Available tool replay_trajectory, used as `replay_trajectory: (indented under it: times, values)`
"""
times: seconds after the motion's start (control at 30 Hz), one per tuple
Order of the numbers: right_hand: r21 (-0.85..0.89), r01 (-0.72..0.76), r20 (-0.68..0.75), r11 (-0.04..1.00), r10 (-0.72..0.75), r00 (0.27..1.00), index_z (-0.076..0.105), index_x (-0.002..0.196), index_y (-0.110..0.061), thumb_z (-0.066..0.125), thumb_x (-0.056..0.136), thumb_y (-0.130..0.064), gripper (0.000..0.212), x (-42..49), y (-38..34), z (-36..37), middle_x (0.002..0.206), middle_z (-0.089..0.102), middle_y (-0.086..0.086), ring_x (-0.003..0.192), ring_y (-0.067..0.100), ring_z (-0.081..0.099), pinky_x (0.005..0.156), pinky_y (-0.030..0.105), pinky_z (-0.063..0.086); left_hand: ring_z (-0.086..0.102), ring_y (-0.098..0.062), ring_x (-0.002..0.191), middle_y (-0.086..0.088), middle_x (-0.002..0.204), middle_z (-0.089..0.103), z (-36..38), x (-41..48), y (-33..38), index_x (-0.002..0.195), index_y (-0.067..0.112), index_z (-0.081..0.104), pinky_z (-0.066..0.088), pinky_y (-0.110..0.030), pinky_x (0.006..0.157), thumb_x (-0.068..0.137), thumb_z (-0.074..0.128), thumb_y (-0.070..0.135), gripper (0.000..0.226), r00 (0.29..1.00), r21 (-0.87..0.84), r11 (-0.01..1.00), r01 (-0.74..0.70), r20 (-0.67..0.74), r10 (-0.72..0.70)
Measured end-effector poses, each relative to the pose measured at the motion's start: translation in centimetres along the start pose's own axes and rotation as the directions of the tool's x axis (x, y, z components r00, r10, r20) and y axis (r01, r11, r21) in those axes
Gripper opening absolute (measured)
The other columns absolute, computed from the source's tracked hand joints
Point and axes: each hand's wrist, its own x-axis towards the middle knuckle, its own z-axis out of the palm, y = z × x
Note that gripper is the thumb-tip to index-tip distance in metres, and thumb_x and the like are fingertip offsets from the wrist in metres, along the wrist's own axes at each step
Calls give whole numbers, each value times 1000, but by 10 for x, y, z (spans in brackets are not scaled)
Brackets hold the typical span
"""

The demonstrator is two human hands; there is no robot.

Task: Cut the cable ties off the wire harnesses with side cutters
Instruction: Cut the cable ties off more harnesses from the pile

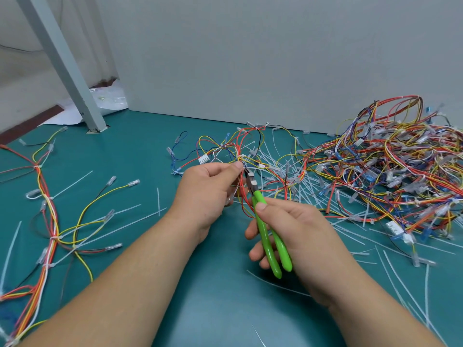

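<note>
The side cutters [264, 230] with bright green plastic handles and a small dark metal nose lie long-ways from the right palm up to the left fingertips. The nose points away from the person and a little to the left, right at the tip of the left thumb. The handle ends point back toward the person and stick out below the right fingers.

The right hand [300, 234] grips the two green handles. Its thumb [261, 207] lies flat on top of one handle, and its fingers [253, 232] curl round from under. The handles sit close together. The nose is too small to tell if its blades are apart.

The left hand [208, 189] is turned with its back up. Its thumb and first finger pinch a thin wire harness [240, 144] of red, yellow and white wires, which loops up beyond the fingertips. A small white plastic cable tie [241, 157] wraps the wires just past the left thumb tip, just beside the cutter nose.

Both forearms reach forward over the teal-green table top [200, 309]. To the right of the right fingers sits a big tangled pile of wire harnesses [400, 171] in many colours. Thin white cut cable ties [283, 169] lie scattered beyond the right thumb. Well to the left of the left hand lies a long flat harness [53, 221].
</note>
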Motion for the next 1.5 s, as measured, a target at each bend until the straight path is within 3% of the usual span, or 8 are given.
replay_trajectory:
  times: [0.2, 0.57, 0.93, 1.13, 1.33, 1.5]
  values:
    - [-66, 9, -23, 998, -10, 1000, 76, 88, -21, 63, 83, -44, 27, 0, 3, -2, 84, 71, 11, 56, 23, 66, 48, 31, 51, 61, -21, 66, -12, 79, 76, -2, -1, 1, 78, 14, 75, 44, -27, 55, 93, 71, 32, 23, 999, -34, 999, 42, 30, -41]
    - [-83, 11, -24, 997, -13, 1000, 77, 97, -25, 64, 82, -45, 28, 1, 6, -1, 85, 72, 7, 57, 22, 67, 49, 30, 51, 59, -6, 55, 1, 68, 73, 0, 1, -1, 75, 17, 76, 49, -25, 58, 93, 69, 20, 20, 1000, 5, 1000, -11, -15, 11]
    - [-62, 17, -13, 998, -17, 1000, 77, 96, -26, 63, 83, -45, 27, 1, 5, -2, 87, 73, 8, 59, 23, 68, 51, 32, 53, 55, -12, 59, -5, 72, 72, 0, 4, -1, 75, 14, 77, 45, -21, 53, 95, 68, 18, 22, 1000, -60, 998, -2, 21, 4]
    - [-95, 22, 4, 995, -22, 1000, 74, 83, -22, 61, 85, -43, 25, 1, 4, -2, 84, 70, 9, 58, 22, 67, 51, 32, 52, 52, -15, 62, -7, 73, 70, -1, 4, -2, 78, 12, 77, 44, -24, 55, 95, 68, 18, 20, 1000, -82, 997, 10, 22, -8]
    - [-110, 15, 3, 994, -15, 1000, 73, 83, -19, 60, 86, -43, 27, 0, 2, -2, 86, 70, 11, 59, 23, 67, 52, 32, 53, 54, -14, 64, -5, 73, 71, 0, 4, -3, 80, 13, 75, 45, -29, 62, 95, 68, 18, 17, 1000, -98, 995, 15, 25, -13]
    - [-119, 14, 12, 993, -12, 1000, 70, 81, -14, 60, 100, -32, 28, -1, 0, -3, 76, 67, 6, 57, 22, 66, 50, 31, 52, 56, -14, 63, -5, 74, 73, -1, 4, -3, 78, 13, 76, 46, -27, 62, 96, 67, 18, 20, 999, -96, 995, 14, 41, -10]
